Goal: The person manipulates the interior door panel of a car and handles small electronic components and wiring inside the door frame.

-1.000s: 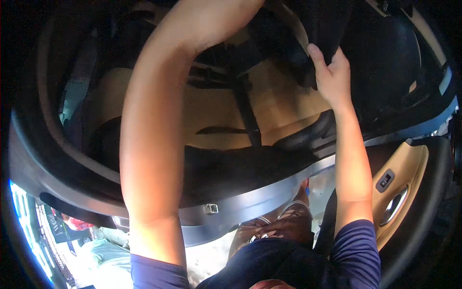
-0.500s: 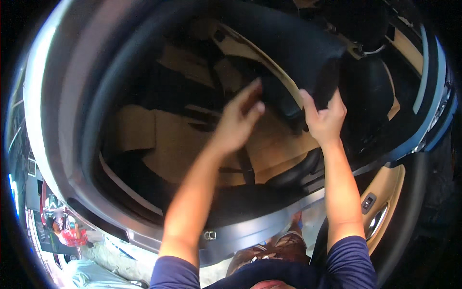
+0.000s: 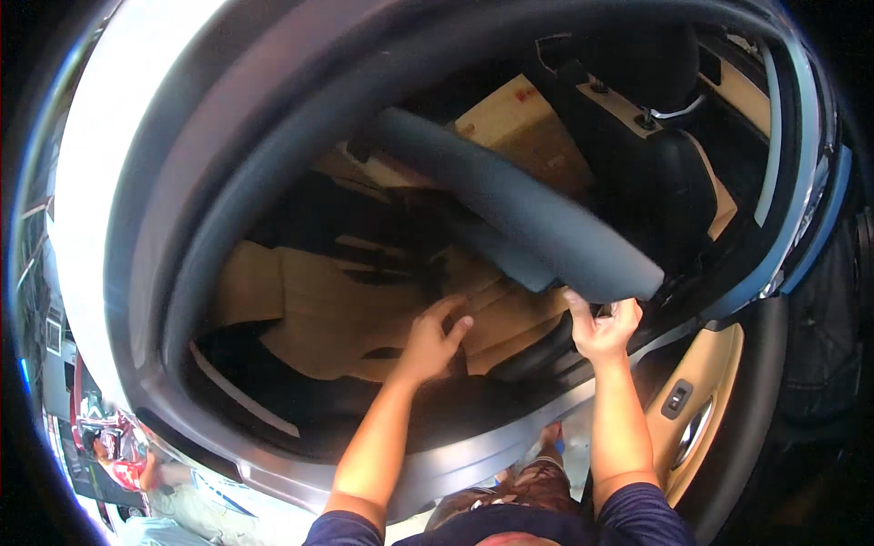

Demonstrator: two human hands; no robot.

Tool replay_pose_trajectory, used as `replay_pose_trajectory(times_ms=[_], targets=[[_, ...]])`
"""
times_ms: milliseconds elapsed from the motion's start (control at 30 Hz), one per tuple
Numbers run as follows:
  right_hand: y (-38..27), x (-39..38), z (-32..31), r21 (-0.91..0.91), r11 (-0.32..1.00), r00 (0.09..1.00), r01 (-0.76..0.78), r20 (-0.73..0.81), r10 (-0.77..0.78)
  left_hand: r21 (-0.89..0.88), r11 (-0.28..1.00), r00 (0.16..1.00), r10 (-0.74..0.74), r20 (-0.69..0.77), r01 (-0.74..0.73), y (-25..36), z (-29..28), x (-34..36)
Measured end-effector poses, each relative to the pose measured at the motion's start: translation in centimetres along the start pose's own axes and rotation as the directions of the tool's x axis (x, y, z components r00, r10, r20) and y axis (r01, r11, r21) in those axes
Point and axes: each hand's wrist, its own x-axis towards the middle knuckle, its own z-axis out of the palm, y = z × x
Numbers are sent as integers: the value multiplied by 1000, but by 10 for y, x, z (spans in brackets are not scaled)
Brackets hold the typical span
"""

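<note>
A long dark grey padded panel (image 3: 528,214) reaches diagonally out of a car's open doorway, its near end low on the right. My right hand (image 3: 603,329) grips that near end from below. Fingers spread, my left hand (image 3: 431,339) hovers empty just left of the panel, over the tan rear seat (image 3: 300,314). I cannot tell whether it touches the seat. Both forearms come up from the lower edge.
The dark door frame (image 3: 228,218) and pale car body (image 3: 118,182) curve around the opening. A black front seat with headrest (image 3: 651,136) stands at upper right. The open door's tan inner panel (image 3: 701,400) with a switch is at lower right. My feet (image 3: 519,478) show below.
The view has pulled back from the cabin. The panel has come out toward me and lower. My left hand has let go of it and dropped toward the seat.
</note>
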Motion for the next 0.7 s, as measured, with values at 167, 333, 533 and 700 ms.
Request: replay_pose_trajectory(times_ms=[167, 333, 533, 700], targets=[[19, -8, -8, -41, 997, 986, 65, 154, -59, -48, 999, 1000, -19, 5, 20, -3, 9, 5], [-1, -9, 12, -62, 998, 989, -33, 145, 42, -70, 996, 991, -46, 129, 55, -2, 11, -21], [-30, 15, 49, -21, 994, 988, -110, 105, 112, -172, 985, 976, 29, 215, 8, 20, 2, -100], [-87, -35, 93, -24, 1000, 944, 15, 329, -7, -306, 952, 959, 98, 267, -12, 41, -10, -185]])
